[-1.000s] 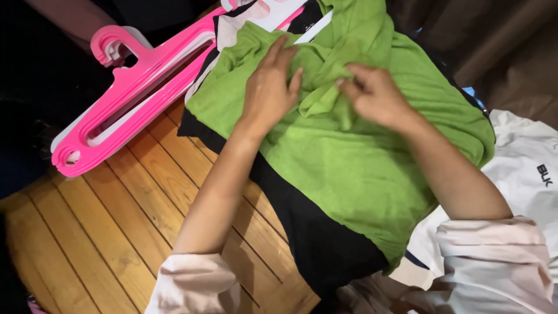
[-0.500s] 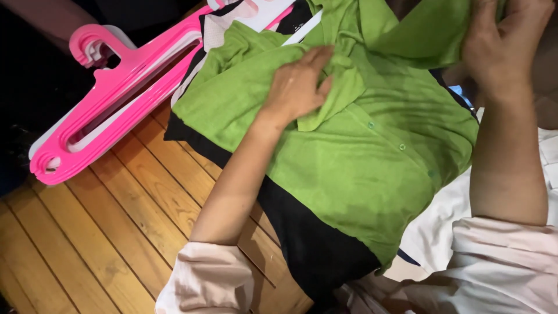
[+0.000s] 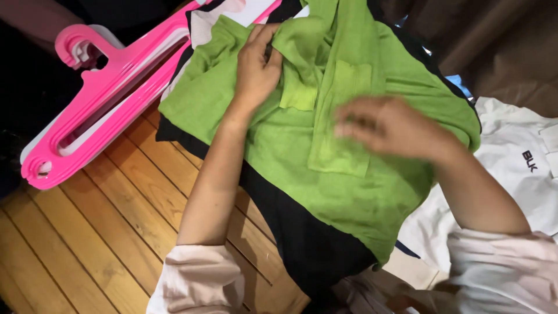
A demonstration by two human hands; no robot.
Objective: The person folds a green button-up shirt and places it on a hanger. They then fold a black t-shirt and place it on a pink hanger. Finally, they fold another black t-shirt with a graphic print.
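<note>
Left hand (image 3: 257, 67) pinches the green shirt (image 3: 325, 168)'s collar fold — right hand (image 3: 386, 128), blurred, fingers spread flat on it.

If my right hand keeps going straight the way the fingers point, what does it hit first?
The right hand points left over the green shirt. Going on, it would probably meet the left hand holding the folded cloth, though height is unclear.
</note>
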